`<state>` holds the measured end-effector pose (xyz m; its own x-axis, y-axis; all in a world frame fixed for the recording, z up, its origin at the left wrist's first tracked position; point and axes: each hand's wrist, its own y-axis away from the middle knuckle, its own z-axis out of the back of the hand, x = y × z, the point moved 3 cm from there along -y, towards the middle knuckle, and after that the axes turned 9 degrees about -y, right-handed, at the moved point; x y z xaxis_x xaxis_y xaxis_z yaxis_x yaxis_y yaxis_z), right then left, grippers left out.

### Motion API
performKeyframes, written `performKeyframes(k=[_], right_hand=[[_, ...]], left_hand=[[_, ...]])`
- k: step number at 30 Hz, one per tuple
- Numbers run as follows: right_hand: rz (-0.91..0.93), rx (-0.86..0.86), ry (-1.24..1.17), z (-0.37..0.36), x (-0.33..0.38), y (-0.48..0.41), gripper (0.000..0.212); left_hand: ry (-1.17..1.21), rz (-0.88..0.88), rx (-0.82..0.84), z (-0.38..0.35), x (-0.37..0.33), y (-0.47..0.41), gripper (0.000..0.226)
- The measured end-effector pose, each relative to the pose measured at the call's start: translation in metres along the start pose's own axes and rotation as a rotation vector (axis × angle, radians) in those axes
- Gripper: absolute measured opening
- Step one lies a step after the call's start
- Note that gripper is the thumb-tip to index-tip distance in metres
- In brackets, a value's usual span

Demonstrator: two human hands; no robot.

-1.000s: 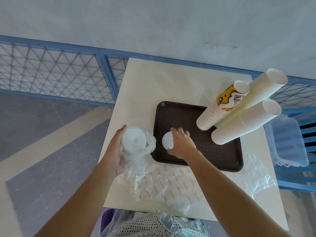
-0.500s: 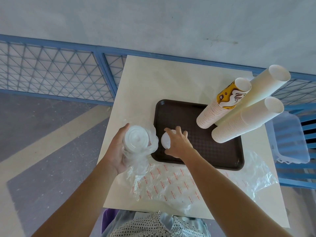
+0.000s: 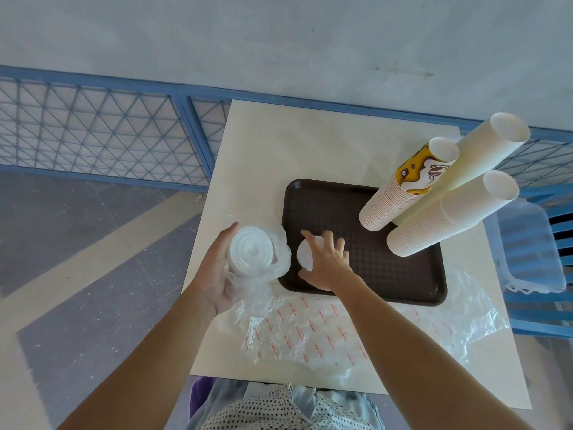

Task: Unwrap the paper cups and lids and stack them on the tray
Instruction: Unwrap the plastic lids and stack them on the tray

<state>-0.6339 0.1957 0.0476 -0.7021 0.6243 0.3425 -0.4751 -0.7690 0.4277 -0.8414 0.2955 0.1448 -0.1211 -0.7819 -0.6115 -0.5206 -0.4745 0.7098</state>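
A dark brown tray lies on a cream table. My left hand grips a stack of clear lids, still partly in its crinkled plastic wrap, just left of the tray. My right hand hovers with fingers spread over a small white pile of lids at the tray's near left corner, touching it. Three tall stacks of paper cups lean on the tray's right side: one with a yellow printed top cup, a plain one and a longer one.
Empty clear wrappers with red print lie on the table's near part, below the tray. A translucent bin sits on a blue chair at the right. A blue mesh fence runs behind the table.
My right hand's fingers have spread from curled round the white lids to straighter above them. The left hand keeps holding the wrapped lid stack in about the same place.
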Motion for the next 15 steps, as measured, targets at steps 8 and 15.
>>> performKeyframes(k=[8, 15], right_hand=[[-0.009, 0.002, -0.048, -0.0012, -0.0034, -0.0027, 0.099], [0.014, -0.031, -0.076, 0.0015, -0.0047, 0.0023, 0.116]], left_hand=[[0.005, 0.011, 0.028, 0.0052, 0.0047, -0.0043, 0.067], [0.003, 0.011, 0.036, -0.0031, 0.0036, -0.0006, 0.063]])
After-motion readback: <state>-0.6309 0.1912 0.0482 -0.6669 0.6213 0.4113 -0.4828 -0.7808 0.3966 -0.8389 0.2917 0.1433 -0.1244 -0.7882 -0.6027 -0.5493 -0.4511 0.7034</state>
